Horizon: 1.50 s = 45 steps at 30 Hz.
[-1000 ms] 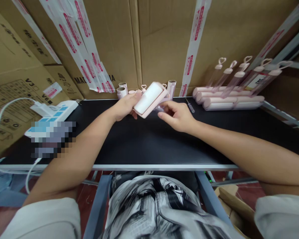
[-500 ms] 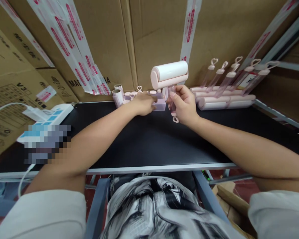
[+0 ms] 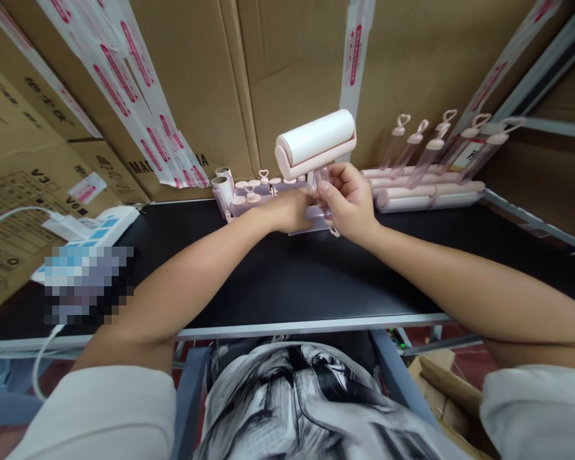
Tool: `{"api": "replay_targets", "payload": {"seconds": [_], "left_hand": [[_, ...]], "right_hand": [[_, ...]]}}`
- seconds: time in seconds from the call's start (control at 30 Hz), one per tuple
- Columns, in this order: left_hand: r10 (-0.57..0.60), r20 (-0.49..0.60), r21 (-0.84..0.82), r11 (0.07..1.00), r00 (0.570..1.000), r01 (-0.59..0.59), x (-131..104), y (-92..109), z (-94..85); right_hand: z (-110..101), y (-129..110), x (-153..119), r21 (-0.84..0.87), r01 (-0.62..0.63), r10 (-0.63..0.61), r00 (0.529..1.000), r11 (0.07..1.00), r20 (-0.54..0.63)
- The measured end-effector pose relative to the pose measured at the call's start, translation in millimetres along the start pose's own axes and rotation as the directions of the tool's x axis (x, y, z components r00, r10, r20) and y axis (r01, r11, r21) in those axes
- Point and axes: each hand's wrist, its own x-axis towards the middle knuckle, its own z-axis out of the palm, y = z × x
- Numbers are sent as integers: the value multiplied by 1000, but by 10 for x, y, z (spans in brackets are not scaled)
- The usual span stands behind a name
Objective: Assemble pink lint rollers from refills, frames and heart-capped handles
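My right hand (image 3: 349, 201) is closed round the clear pink handle of a lint roller (image 3: 319, 137). The roller's white roll in its pink frame points up and is tilted, its right end higher. A heart-shaped loop shows at the handle's lower end. Just left of it, my left hand (image 3: 294, 209) is closed on a clear pinkish plastic cover (image 3: 320, 223), held low beside the handle; its fingertips are partly hidden. Behind and left of that hand stand several small pink lint rollers (image 3: 246, 201), partly covered by my wrist.
Several assembled lint rollers (image 3: 431, 195) lie at the back right, handles upright. Two rolls with open cores (image 3: 223, 185) stand at the back left. A white power strip (image 3: 91, 243) with cables lies at the left. Cardboard boxes (image 3: 186, 83) wall the black table (image 3: 278, 281).
My left hand has moved right and closer to me, bringing the clear cover beside the handle. The lint roller in my right hand has tilted and shifted slightly left.
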Motion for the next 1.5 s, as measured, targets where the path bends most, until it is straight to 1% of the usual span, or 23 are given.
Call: {"api": "replay_targets", "payload": {"seconds": [0.07, 0.1, 0.17, 0.2, 0.23, 0.27, 0.3, 0.33, 0.37, 0.4, 0.43, 0.47, 0.53, 0.67, 0.77, 0.93, 1.13, 1.33, 1.5], "left_hand": [[39, 5, 91, 995, 999, -39, -187, 71, -72], [41, -41, 90, 995, 998, -37, -299, 78, -121], [4, -160, -29, 1000, 987, -9, -537, 20, -239], [-43, -248, -132, 991, 968, 11, -651, -38, -302], [-117, -295, -256, 966, 948, 39, -758, -106, -366], [-223, -330, -388, 918, 917, 83, -852, -173, -428], [-342, -347, -518, 846, 874, 125, -934, -232, -484], [-428, -326, -628, 764, 843, 145, -1002, -274, -533], [-463, -286, -709, 692, 839, 140, -1056, -296, -571], [-461, -252, -762, 636, 851, 120, -1097, -296, -597], [-430, -225, -794, 601, 874, 91, -1126, -279, -610], [-393, -207, -812, 579, 896, 67, -1144, -249, -610], [-353, -195, -817, 575, 915, 48, -1153, -175, -584], [-346, -183, -777, 624, 920, 80, -1134, -99, -503], [-308, -173, -764, 641, 935, 70, -1127, -135, -473], [-251, -199, -739, 673, 947, 23, -1118, -232, -445], [-235, -151, -749, 661, 960, 44, -1103, -249, -373], [-233, -133, -756, 652, 963, 54, -1089, -227, -302], [-243, -86, -776, 625, 966, 88, -1051, -220, -199]], "right_hand": [[-76, -134, 34, -47, 62, -61, 998, 997, 25], [-116, -210, 47, -83, 94, -91, 995, 992, 43], [-183, -346, 46, -176, 154, -139, 986, 972, 91], [-206, -390, 27, -227, 183, -159, 980, 956, 121], [-222, -413, -7, -278, 214, -176, 972, 936, 155], [-231, -411, -54, -325, 247, -191, 962, 913, 193], [-236, -387, -109, -368, 278, -201, 951, 887, 233], [-238, -346, -168, -404, 306, -205, 940, 862, 274], [-240, -293, -226, -430, 332, -205, 927, 839, 315], [-243, -236, -277, -449, 354, -202, 915, 821, 350], [-247, -183, -317, -462, 371, -201, 904, 805, 377], [-253, -137, -346, -470, 387, -203, 896, 793, 395], [-262, -85, -372, -476, 411, -212, 884, 778, 417], [-265, -101, -378, -498, 413, -203, 883, 763, 423], [-267, -119, -381, -504, 392, -192, 895, 770, 403], [-278, -98, -378, -489, 372, -175, 899, 789, 402], [-267, -109, -388, -504, 406, -192, 886, 763, 423], [-258, -107, -398, -525, 405, -170, 882, 749, 439], [-243, -90, -419, -521, 402, -145, 874, 753, 464]]}}
